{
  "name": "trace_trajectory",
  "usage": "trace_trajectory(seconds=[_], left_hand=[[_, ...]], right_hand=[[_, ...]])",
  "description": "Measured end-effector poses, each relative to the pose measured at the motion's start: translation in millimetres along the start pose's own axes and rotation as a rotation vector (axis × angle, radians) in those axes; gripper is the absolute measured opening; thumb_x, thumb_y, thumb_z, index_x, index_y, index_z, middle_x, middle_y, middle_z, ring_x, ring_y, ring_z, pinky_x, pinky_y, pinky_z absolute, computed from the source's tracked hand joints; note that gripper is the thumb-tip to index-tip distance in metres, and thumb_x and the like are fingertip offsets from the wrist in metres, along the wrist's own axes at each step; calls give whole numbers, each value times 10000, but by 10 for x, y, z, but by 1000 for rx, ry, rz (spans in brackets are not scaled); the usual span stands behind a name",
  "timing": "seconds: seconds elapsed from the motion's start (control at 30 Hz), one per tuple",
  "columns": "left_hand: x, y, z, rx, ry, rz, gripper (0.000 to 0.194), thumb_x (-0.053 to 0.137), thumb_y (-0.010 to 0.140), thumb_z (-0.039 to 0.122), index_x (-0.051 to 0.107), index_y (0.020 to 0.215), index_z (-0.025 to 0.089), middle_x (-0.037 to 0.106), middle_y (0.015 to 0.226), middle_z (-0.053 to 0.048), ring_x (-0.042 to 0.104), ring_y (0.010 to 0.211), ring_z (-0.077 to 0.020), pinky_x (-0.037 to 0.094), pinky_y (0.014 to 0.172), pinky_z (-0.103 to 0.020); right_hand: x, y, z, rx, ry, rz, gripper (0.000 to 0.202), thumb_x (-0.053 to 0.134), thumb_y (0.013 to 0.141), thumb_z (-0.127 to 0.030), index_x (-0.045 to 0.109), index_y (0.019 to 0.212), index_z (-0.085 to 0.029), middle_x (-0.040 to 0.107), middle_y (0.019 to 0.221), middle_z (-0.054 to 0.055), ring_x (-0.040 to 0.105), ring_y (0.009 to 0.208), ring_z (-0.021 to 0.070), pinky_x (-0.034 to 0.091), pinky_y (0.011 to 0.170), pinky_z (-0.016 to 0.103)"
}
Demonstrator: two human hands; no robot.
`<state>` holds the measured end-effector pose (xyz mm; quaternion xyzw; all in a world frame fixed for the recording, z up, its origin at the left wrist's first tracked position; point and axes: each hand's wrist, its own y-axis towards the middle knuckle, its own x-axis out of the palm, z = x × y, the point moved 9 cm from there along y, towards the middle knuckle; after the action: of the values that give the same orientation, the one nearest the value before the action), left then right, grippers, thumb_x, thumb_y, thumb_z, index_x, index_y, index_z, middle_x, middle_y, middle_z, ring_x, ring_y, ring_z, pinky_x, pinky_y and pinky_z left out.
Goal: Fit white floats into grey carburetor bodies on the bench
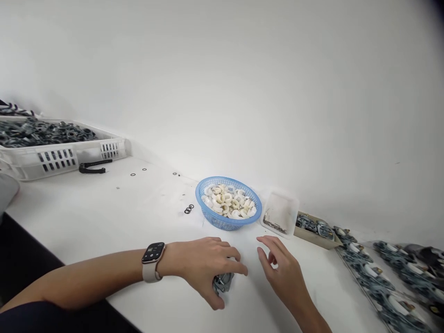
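Observation:
A grey metal part (224, 282) lies on the white table under my left hand (211, 266), whose fingers curl around it. My right hand (284, 273) is raised a little to the right, fingers apart and bent, with nothing between thumb and forefinger. Beyond both hands stands a blue basket (229, 224) full of white and cream plastic rings (229, 201). Just right of it, a clear white tray (280, 208) holds several thin metal pins (274, 224).
A cardboard box (315, 237) of grey parts sits right of the tray. Rows of grey assemblies (371, 273) fill the far right. At the left are a white crate (58, 159) of dark parts, a black strap (93, 167) and loose black rings (188, 209).

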<state>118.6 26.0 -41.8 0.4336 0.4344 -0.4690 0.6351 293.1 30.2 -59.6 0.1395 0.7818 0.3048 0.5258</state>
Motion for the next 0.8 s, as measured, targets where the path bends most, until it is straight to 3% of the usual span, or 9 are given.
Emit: trace_trajectory(seconds=[0.17, 0.33, 0.43, 0.57, 0.63, 0.73, 0.8], left_hand=[[-14, -135, -207, -49, -176, 29, 798, 816, 732, 493, 483, 1440, 337, 593, 1343, -69, 652, 1058, -292, 488, 982, -403], [42, -267, -406, -73, -377, 41, 810, 813, 727, 545, 484, 1434, 325, 628, 1314, -61, 647, 1119, -297, 502, 977, -400], [103, -294, -439, -69, -388, 26, 829, 798, 713, 609, 495, 1427, 316, 663, 1261, -73, 663, 1088, -316, 521, 939, -421], [62, -299, -428, -52, -315, 89, 825, 751, 707, 694, 532, 1394, 293, 702, 1189, -90, 694, 1020, -325, 533, 892, -419], [24, -305, -445, -76, -246, 122, 826, 717, 702, 743, 565, 1361, 268, 737, 1060, -94, 715, 901, -321, 542, 803, -401], [-27, -318, -499, -136, -152, 163, 792, 675, 697, 796, 637, 1257, 237, 724, 782, -56, 697, 694, -294, 518, 666, -366], [-56, -322, -510, -138, -131, 203, 768, 682, 672, 809, 666, 1184, 238, 711, 763, -45, 688, 674, -285, 508, 648, -360]], right_hand=[[-52, 52, 135, 41, 5, 18, 246, 539, 981, -395, 673, 1133, -254, 694, 1125, 78, 562, 549, 122, 536, 577, 294], [-130, 121, 244, 173, 22, 64, 270, 580, 939, -461, 711, 1054, -254, 718, 1057, 90, 567, 523, 141, 517, 508, 299], [-188, 248, 174, 183, 14, 69, 257, 589, 939, -450, 709, 1042, -247, 713, 1044, 94, 579, 548, 149, 521, 525, 299], [-203, 611, -49, 81, -24, 21, 246, 575, 953, -419, 693, 1071, -238, 694, 1073, 80, 588, 609, 148, 532, 619, 308], [-110, 850, -106, 57, -66, -72, 280, 545, 962, -417, 683, 1116, -228, 697, 1081, 79, 605, 669, 160, 531, 667, 318], [197, 1172, -60, 65, -157, -333, 316, 490, 965, -369, 678, 1174, -224, 709, 1130, 82, 653, 870, 205, 530, 791, 347], [390, 1339, 4, 64, -194, -457, 314, 485, 938, -290, 694, 1165, -229, 716, 1156, 73, 657, 999, 221, 515, 880, 356]])
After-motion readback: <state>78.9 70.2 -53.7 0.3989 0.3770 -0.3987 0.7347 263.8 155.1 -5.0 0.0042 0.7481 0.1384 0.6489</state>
